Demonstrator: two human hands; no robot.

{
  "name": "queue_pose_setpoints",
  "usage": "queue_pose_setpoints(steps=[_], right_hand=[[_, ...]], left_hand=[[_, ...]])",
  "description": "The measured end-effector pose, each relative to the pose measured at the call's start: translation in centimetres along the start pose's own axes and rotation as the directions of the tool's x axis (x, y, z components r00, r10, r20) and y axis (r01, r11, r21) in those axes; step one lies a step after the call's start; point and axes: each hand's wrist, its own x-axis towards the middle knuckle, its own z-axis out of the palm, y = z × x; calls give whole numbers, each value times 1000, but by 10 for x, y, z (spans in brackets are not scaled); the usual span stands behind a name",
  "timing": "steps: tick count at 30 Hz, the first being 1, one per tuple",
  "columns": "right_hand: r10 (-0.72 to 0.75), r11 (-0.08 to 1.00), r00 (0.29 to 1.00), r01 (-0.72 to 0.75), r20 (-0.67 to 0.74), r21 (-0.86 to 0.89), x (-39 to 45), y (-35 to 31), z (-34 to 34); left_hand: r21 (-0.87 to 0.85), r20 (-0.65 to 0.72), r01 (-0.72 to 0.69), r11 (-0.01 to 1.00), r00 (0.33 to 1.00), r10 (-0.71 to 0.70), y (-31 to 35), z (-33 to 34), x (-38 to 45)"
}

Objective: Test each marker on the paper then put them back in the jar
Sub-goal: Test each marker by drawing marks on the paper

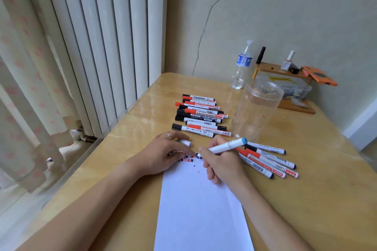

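A white sheet of paper lies on the wooden table, with small black and red marks along its top edge. My right hand grips a white marker with a blue end, tip down on the paper's top edge. My left hand rests on the paper's top left corner and holds the marker's white cap under its fingers. Behind the hands lies a pile of several black and red capped markers. Several more markers lie to the right of my right hand. A clear plastic jar stands open.
A water bottle stands at the back near the wall. A small wooden shelf with bottles and an orange object, over a clear plastic box, sits at the back right. A white radiator and curtain line the left.
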Motion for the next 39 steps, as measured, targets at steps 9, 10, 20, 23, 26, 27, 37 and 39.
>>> queue_pose_setpoints(steps=[9,10,20,23,26,27,37,39], right_hand=[[79,995,997,-79,-5,58,-2,-1,8],[81,995,997,-81,-4,64,-2,-1,8],[104,993,994,-103,-17,63,1,-2,10],[94,994,995,-93,-15,57,-1,-2,9],[101,994,995,-102,10,40,-2,-1,9],[102,994,995,-102,9,34,-1,-1,9],[74,997,997,-74,1,35,-1,0,8],[86,995,996,-86,15,40,-1,0,8]], left_hand=[[-10,-21,-17,1000,1000,17,-2,1,1],[-11,-20,-21,1000,1000,21,-2,1,1],[-20,-1,6,1000,1000,-6,-2,-1,1],[-28,0,8,1000,1000,-8,-2,-1,1],[-39,-3,10,999,1000,-10,-1,-1,1],[-45,-5,9,999,1000,-9,-1,-1,1],[-48,3,19,999,1000,-19,2,-3,0],[-45,8,29,999,1000,-28,3,-3,0]])
